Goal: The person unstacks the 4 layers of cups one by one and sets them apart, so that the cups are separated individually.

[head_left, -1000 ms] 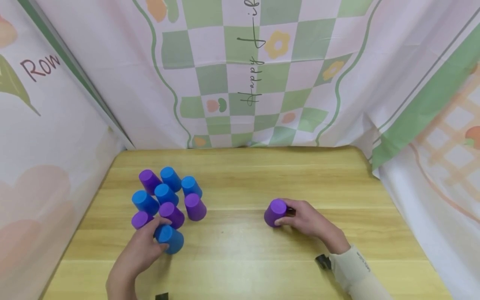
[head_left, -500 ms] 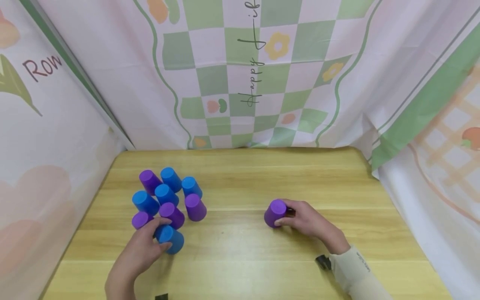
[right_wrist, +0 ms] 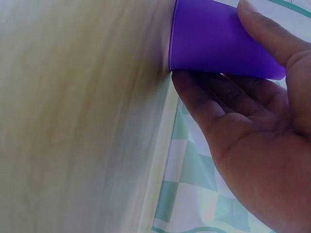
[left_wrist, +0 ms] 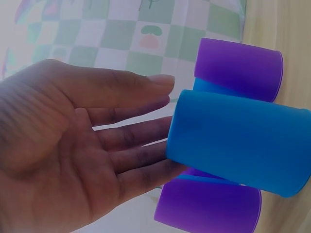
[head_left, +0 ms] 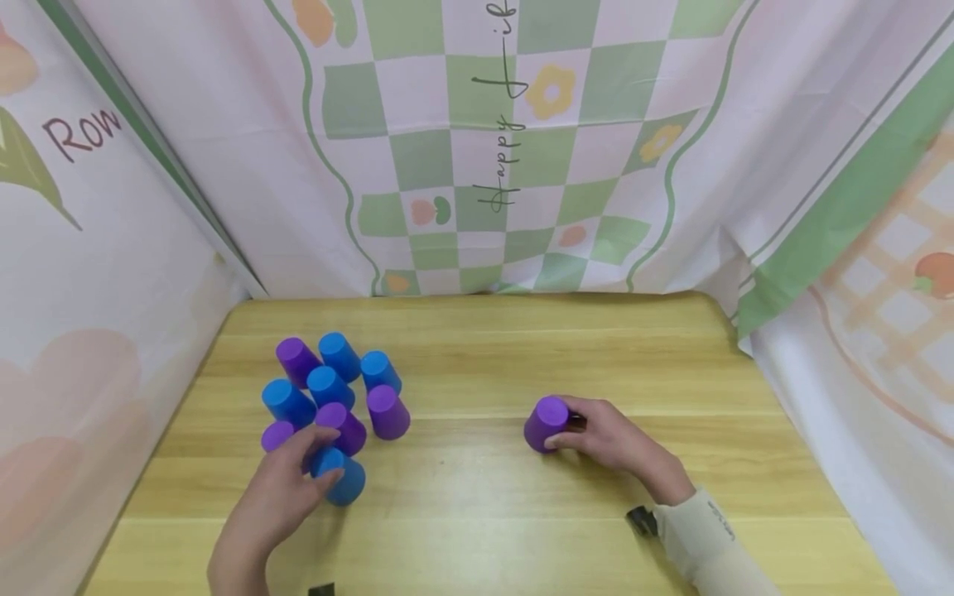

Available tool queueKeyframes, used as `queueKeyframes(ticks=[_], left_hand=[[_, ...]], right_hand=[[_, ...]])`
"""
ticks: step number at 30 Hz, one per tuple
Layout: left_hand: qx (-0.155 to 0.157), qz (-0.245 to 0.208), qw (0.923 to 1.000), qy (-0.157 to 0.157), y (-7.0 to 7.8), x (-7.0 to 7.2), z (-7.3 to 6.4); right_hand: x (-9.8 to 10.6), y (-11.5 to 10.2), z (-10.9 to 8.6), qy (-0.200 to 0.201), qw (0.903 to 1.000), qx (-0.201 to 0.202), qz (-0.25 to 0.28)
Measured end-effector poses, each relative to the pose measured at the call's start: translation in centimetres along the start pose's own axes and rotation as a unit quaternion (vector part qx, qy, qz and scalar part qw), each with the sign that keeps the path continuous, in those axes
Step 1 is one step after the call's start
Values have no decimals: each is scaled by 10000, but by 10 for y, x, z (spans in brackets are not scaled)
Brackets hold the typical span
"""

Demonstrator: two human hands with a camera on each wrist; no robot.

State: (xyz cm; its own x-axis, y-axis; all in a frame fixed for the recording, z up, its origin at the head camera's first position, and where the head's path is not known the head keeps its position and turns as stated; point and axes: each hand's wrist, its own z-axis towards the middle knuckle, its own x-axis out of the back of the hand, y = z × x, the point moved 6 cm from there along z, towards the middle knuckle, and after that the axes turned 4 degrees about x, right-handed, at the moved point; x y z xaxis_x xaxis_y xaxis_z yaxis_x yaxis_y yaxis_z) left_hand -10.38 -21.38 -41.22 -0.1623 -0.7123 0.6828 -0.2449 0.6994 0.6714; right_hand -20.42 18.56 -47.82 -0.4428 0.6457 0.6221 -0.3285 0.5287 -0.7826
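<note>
At the near end of a cup group, a blue cup [head_left: 347,483] stands upside down. My left hand [head_left: 281,495] is around its upper part, fingers fairly straight. In the left wrist view the thumb [left_wrist: 155,85] is apart from the blue cup [left_wrist: 238,141]; the fingers reach behind its base, and whether they touch it is hidden. Farther right, my right hand [head_left: 609,440] holds an upside-down purple cup [head_left: 543,429] from the side. The right wrist view has the thumb on one side of this purple cup [right_wrist: 218,41] and the fingers along the other.
Several more upside-down cups stand close together at the left, among them a purple cup [head_left: 388,414] and a blue cup [head_left: 289,404]. The wooden table [head_left: 477,348] ends at a patterned cloth [head_left: 477,240]. A black object [head_left: 642,521] is beside the right sleeve.
My left thumb and fingers have loosened and risen slightly from the near blue cup, which stays in place. The right hand and its purple cup have hardly moved.
</note>
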Motion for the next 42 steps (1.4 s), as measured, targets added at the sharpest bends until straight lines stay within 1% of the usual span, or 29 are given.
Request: queueKeyframes(ticks=[7, 15, 19, 21, 25, 28, 33, 35, 37, 38, 40, 42], left_hand=[[-173, -68, 9998, 99, 5, 0, 1], [-153, -84, 9998, 118, 13, 0, 0], [-267, -208, 9993, 157, 21, -3, -2], [-428, -328, 9983, 202, 26, -6, -2], [-922, -530, 9941, 223, 39, -14, -1], [-1209, -632, 9906, 116, 49, -23, 2], [-1516, -680, 9861, -59, 67, -41, 13], [-1695, -719, 9828, -151, 75, -49, 17], [-1953, -799, 9772, -233, 84, -57, 21], [-2034, -843, 9751, -285, 88, -61, 22], [-2141, -921, 9718, -368, 94, -68, 24], [-2193, -957, 9701, -402, 99, -74, 26]], right_hand=[[-1, -2, 0, 7, 9999, 148, 70], [0, -2, 0, -1, 9999, 105, 125], [0, -3, 0, 15, 9998, 79, 157], [0, -3, 0, 29, 9998, 63, 175], [-1, -2, -1, 17, 9997, -2, 239], [-2, -2, -1, -12, 9997, -39, 254], [-1, 0, -3, 22, 9994, -37, 337], [0, 1, -4, 48, 9994, -7, 335], [1, 1, -4, 36, 9994, 36, 354], [1, 1, -4, 23, 9994, 54, 355], [1, 2, -5, -9, 9991, 38, 411], [2, 1, -6, -41, 9987, 49, 508]])
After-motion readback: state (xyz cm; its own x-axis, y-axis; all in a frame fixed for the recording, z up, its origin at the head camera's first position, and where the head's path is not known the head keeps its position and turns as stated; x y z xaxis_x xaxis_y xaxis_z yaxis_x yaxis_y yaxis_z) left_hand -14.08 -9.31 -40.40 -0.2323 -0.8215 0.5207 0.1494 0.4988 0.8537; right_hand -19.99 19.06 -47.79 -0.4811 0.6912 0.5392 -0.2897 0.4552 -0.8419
